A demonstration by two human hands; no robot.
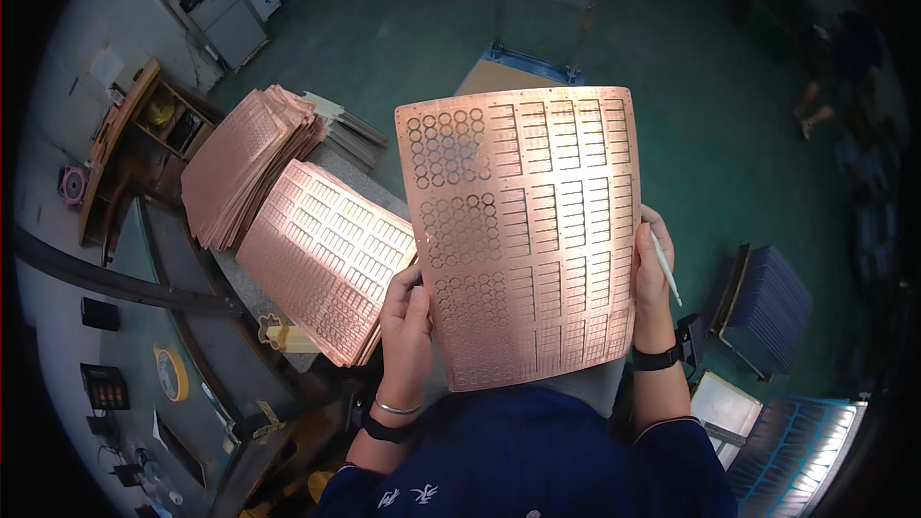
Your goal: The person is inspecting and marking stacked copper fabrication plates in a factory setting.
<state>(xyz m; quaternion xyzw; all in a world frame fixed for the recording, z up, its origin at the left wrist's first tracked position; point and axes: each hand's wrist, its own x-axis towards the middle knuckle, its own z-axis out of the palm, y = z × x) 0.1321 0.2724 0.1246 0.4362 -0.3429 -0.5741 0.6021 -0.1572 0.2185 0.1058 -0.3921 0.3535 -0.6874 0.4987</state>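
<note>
A large copper-coloured panel (508, 278), patterned with rows of rings and comb-like slots, is held up in front of my body. My left hand (408, 321) grips its lower left edge, thumb on the near face. On the opposite edge, my right hand (654, 269) is closed round the panel, and a thin white pen-like stick (665, 269) also rests in that hand, its tip pointing down. To the left lies a stack of similar copper panels (326, 259). Behind that stack, another pile of copper panels (245, 163) leans with uneven edges.
Grey sheets (355, 134) lie behind the piles. A hand trolley (528, 62) stands on the green floor ahead. At right are a rack of dark plates (765, 307) and a framed screen (796, 451). A roll of yellow tape (172, 374) lies at left. Another person (849, 67) is at far right.
</note>
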